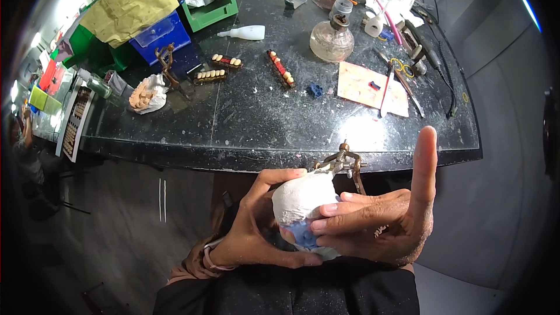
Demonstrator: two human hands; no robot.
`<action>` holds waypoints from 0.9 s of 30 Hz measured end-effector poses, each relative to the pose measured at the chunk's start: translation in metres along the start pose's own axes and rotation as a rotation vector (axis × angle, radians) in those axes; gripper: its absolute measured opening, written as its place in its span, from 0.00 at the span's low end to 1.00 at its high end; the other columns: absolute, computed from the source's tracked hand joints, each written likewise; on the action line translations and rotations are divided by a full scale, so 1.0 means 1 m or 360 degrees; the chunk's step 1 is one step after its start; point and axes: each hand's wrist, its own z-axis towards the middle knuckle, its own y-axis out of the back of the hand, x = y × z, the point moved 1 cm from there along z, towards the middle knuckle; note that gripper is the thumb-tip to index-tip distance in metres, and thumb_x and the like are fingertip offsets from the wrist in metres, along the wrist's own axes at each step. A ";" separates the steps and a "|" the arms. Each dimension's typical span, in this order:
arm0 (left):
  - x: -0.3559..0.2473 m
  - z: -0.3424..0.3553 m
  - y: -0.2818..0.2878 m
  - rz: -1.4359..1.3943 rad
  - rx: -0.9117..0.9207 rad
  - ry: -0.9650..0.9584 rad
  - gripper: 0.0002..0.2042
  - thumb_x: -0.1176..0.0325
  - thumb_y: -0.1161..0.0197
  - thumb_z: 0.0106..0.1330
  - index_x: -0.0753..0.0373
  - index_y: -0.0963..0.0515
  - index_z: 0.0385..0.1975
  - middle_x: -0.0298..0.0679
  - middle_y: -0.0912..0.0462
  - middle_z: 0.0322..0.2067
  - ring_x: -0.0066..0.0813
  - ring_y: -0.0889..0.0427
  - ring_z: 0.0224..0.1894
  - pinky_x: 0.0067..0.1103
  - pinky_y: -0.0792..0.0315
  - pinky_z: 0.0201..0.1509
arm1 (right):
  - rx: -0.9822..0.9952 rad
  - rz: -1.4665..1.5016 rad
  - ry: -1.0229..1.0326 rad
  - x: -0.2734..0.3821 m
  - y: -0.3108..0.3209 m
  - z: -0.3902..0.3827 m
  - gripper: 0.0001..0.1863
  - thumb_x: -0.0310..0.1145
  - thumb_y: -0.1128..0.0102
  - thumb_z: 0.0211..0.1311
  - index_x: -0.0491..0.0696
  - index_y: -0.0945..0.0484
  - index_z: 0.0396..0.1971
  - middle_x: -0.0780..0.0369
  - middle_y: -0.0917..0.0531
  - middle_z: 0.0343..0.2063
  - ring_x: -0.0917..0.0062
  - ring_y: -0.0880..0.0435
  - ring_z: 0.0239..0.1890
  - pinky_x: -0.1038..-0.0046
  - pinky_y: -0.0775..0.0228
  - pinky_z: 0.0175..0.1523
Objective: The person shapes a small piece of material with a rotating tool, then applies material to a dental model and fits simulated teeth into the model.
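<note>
Both hands met over our lap, just off the near edge of the bench point(408, 153): our left hand point(256, 227) cupped the white plaster cast point(300, 198) from its left side, while our right hand point(373, 227) pinched it and the blue material point(303, 234) below, index finger raised free. We judged the grip partial; with nothing beneath the cast, a slip could drop and chip it. Its brass articulator frame point(344, 163) projected toward the bench edge and could snag. Tooth strips point(281, 69), a glass spirit lamp point(331, 39) and a second cast point(149, 94) lay well apart on the bench.
</note>
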 end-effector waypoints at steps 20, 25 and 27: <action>0.002 0.001 -0.002 -0.0155 0.0008 0.0099 0.45 0.82 0.26 0.34 0.58 0.46 0.56 0.41 0.33 0.49 0.30 0.33 0.54 0.28 0.32 0.54 | 0.0064 0.0128 0.0548 0.001 0.010 -0.003 0.24 0.26 0.38 0.47 0.39 0.37 0.45 0.53 0.18 0.31 0.67 0.17 0.35 0.72 0.22 0.40; 0.001 0.004 -0.002 -0.0063 0.0049 0.0052 0.45 0.82 0.26 0.34 0.58 0.46 0.56 0.41 0.33 0.49 0.30 0.33 0.54 0.28 0.32 0.54 | 0.0139 0.0041 0.0555 0.002 0.013 -0.005 0.19 0.25 0.39 0.48 0.40 0.30 0.43 0.52 0.19 0.32 0.66 0.17 0.35 0.72 0.21 0.39; 0.003 0.003 0.000 -0.0040 0.0029 0.0048 0.45 0.82 0.26 0.34 0.58 0.46 0.56 0.41 0.33 0.49 0.30 0.33 0.54 0.28 0.32 0.54 | 0.0070 0.0076 0.0467 0.000 0.007 -0.006 0.18 0.25 0.39 0.48 0.40 0.29 0.41 0.52 0.19 0.32 0.66 0.17 0.35 0.72 0.21 0.39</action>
